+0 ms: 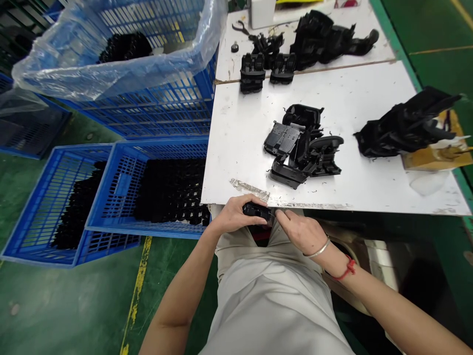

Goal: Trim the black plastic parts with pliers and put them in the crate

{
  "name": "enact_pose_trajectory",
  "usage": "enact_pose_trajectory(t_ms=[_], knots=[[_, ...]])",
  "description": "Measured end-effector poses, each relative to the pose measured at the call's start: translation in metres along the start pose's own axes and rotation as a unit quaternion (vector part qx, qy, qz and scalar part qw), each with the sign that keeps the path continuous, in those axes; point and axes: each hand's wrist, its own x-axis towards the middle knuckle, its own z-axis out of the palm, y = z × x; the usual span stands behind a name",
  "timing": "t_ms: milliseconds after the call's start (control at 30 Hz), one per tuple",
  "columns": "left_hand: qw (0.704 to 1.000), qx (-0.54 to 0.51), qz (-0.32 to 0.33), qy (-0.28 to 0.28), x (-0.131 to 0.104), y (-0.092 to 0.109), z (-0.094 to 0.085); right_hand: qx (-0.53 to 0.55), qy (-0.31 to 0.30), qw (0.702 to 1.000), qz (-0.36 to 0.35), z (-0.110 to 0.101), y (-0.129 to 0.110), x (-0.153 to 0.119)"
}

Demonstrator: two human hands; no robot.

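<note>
My left hand (235,215) grips a small black plastic part (256,211) just off the front edge of the white table, thumb below it and fingers above. Close beside the part's right end, my right hand (301,230) is closed, its fingertips pinched together. A thin tip seems to stick out from them towards the part, but the thing they hold is mostly hidden. On the table beyond my hands lies a loose pile of black plastic parts (303,145), with small dark shavings scattered round it.
More black parts (325,39) lie at the table's back, near pliers (241,27). A stack of black pieces (402,125) leans on a yellowish box (424,160) at right. Left of the table stand blue crates (148,229) of black parts and a plastic-lined crate (158,116).
</note>
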Motion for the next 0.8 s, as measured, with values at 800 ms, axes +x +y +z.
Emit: enact_pose_trajectory(t_ms=[800], knots=[[0.999, 0.006, -0.039, -0.014, 0.0015, 0.0071, -0.0018, 0.008, -0.027, 1.0, 0.011, 0.0033, -0.0027, -0.002]])
